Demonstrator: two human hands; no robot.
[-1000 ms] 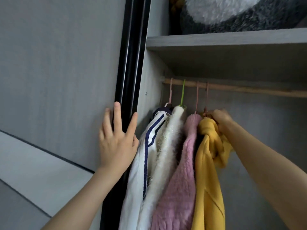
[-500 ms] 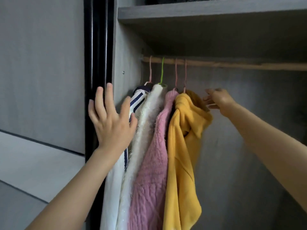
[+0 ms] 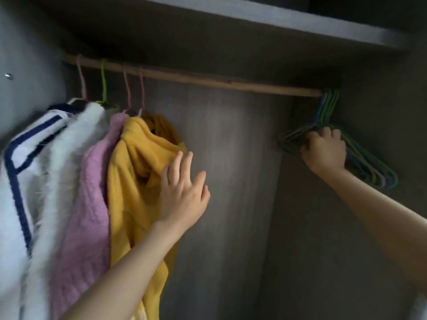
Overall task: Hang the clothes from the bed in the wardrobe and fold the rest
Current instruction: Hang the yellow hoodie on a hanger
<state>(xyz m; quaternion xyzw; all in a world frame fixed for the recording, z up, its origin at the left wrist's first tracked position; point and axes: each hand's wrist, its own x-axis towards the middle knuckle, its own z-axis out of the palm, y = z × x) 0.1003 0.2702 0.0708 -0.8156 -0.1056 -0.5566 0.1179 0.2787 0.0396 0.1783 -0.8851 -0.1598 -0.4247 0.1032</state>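
Now our view has swung to the right since half a second ago: the black door frame we were touching is out of sight, and the whole length of the wooden rod (image 3: 208,81) shows under the shelf (image 3: 254,18). Our left hand (image 3: 182,192) has left that frame and crossed in front of the clothes. It hovers with fingers straight and spread, just to the right of the yellow hoodie (image 3: 129,181), fingertips at the edge of the drooping hood (whether they actually touch the cloth we cannot tell). Our right hand (image 3: 323,151), which was open beside the hood, has gone to the far right end of the rod. There its fingers are curled round a bundle of empty hangers (image 3: 372,169) in green, blue and pale colours, whose hooks sit on the rod just above the hand. The hoodie hangs as before on a pink hanger (image 3: 141,93), last in a row of four at the left end: a white jacket (image 3: 20,162) with navy trim, a fluffy white coat (image 3: 62,158), a pink sweater (image 3: 87,185), then the hoodie. Hoodie and hangers are well apart, with the grey back wall (image 3: 231,204) showing between them.
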